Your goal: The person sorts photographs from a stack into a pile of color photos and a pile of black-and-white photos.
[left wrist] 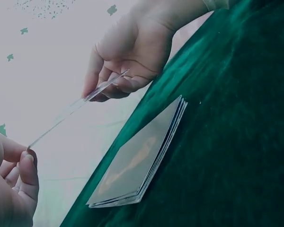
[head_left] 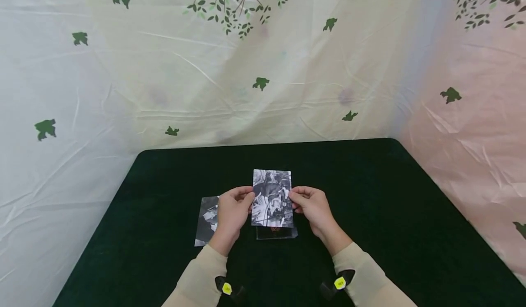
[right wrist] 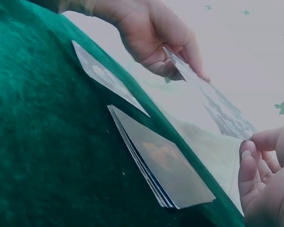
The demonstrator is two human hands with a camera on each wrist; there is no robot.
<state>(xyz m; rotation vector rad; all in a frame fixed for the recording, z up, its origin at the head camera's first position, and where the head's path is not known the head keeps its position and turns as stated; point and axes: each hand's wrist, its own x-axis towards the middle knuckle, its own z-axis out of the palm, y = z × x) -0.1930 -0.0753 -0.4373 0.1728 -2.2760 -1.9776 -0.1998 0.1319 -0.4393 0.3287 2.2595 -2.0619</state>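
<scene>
"So, what are both hands doing?"

"They're holding a b&w photo card [head_left: 271,197] raised off the dark green table [head_left: 370,193]. L hand [head_left: 232,212] is pinching its L edge, thumb & fingers clamped; R hand [head_left: 315,209] is pinching the R edge likewise. Below, a stack of cards [right wrist: 163,161] is lying on the table, w/ a single card [head_left: 205,224] lying to its left."

"Anything looking risky?"

"Poss. They're gripping edges only, so one pinch loosening could be letting the photo card swing or drop. Squeezing inward might be bowing it. The stack's edges are sitting slightly uneven, so a bump would prob. be sliding the top ones."

"What's hidden?"

"In head view, the photo card is covering much of the stack, & the L hand is blocking part of the single card. L wrist view is showing the photo card nearly edge-on, pic unreadable. Glare is washing out the stack's top pic; an orange patch is showing, no. of cards unclear."
</scene>
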